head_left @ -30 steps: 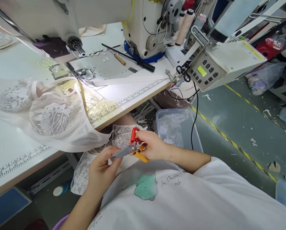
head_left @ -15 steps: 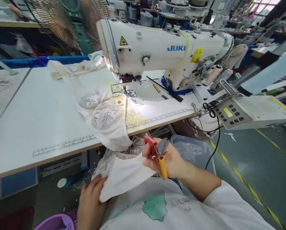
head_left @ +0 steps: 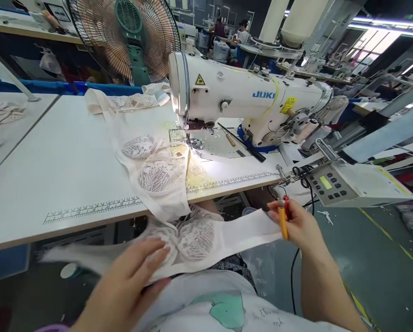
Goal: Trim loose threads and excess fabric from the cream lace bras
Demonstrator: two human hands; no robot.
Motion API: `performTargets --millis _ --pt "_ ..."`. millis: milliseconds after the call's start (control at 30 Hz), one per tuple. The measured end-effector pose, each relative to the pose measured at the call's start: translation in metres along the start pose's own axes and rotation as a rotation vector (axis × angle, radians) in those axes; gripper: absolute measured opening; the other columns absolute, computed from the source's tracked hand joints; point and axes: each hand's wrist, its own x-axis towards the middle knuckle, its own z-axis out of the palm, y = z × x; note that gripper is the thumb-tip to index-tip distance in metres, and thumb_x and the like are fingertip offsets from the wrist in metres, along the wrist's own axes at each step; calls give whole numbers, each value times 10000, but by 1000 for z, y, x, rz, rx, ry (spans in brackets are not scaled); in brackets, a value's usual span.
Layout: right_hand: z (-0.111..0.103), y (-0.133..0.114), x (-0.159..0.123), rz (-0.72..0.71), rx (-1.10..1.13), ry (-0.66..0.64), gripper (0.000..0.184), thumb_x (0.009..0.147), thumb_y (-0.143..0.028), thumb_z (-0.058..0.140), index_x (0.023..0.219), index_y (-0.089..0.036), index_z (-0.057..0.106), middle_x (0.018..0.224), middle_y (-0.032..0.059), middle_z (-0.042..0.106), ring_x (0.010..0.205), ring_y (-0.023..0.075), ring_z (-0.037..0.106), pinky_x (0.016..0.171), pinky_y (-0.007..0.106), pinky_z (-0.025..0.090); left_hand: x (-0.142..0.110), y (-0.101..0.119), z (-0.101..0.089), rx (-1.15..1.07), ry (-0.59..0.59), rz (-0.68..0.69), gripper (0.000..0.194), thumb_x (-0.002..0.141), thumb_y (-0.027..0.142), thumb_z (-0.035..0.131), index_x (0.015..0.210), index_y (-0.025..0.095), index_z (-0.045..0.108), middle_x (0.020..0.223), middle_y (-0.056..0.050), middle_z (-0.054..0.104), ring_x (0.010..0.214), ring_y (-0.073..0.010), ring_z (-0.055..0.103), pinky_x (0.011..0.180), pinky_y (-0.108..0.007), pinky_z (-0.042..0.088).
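A white lace bra [head_left: 197, 239] is spread across my lap below the table edge, its right side band pulled out straight. My right hand [head_left: 298, 226] is closed on the end of that band and also holds small scissors [head_left: 283, 222] with red and orange handles. My left hand [head_left: 133, 272] lies over the left cup, fingers stretched out and slightly blurred. Another pale lace bra [head_left: 156, 175] lies on the white table [head_left: 78, 152] and hangs over its front edge, beside the needle area of the sewing machine [head_left: 227, 92].
A black rod-like tool [head_left: 251, 148] and a small wooden-handled tool [head_left: 230, 140] lie by the machine base. A control box [head_left: 327, 184] juts out at the right. Behind the table stands a fan [head_left: 133, 41]. A dark cable [head_left: 294, 281] hangs to the floor.
My right hand has moved right with the scissors, drawing the bra's band out. The bra has unfolded so its cups show. My left hand has shifted onto the left cup, fingers spreading.
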Motion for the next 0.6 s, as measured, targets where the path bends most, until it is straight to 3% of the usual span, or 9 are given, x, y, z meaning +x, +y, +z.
performTargets --millis 67,100,200,267,333,400,467,600 --pt "12 -9 5 -37 -96 -29 292 699 -430 623 860 -191 580 866 72 666 730 200 613 645 312 484 27 -28 -12 92 31 -72 290 875 376 410 988 230 634 963 -50 688 859 -199 646 759 -307 523" --pt "26 -19 9 -90 -98 -70 287 719 -434 595 866 -187 570 876 79 669 746 202 621 662 314 489 42 -46 -19 181 24 -206 374 877 441 355 943 223 652 923 -51 700 822 -211 653 697 -319 531" --pt "85 -67 19 -303 -259 -235 274 778 -410 545 903 -166 543 849 99 655 766 222 617 655 319 481 91 -104 -32 261 4 -346 442 918 357 258 1106 128 585 1113 -117 647 1029 -271 596 776 -403 512" --pt "127 -104 25 -415 -434 -317 257 820 -376 493 893 -133 534 910 158 633 859 270 602 689 355 475 117 -135 -32 249 -99 -332 395 921 316 332 1201 102 511 1241 -136 579 1138 -259 540 887 -435 472" --pt "160 -135 30 -460 -418 -336 215 806 -294 514 909 -105 526 980 202 609 958 300 570 747 379 464 130 -155 -28 236 -207 -312 385 904 361 432 1176 106 528 1222 -130 595 1101 -242 574 901 -436 473" --pt "177 -152 34 -470 -372 -367 161 764 -205 538 889 -107 512 946 198 611 911 290 584 715 375 469 127 -162 -27 239 -280 -291 428 911 384 383 1163 77 542 1226 -148 596 1129 -251 560 933 -433 455" --pt "179 -152 36 -480 -288 -414 138 723 -171 561 836 -140 489 858 137 615 782 241 595 642 336 471 110 -160 -33 247 -323 -269 553 894 447 288 1189 52 537 1263 -145 574 1169 -294 524 945 -414 447" --pt "157 -126 25 -522 -21 -488 178 709 -168 554 746 -203 383 680 -20 502 572 106 478 519 216 419 50 -140 -46 245 -355 -230 779 650 587 570 1238 79 517 1242 -204 578 1065 -348 594 833 -394 526"
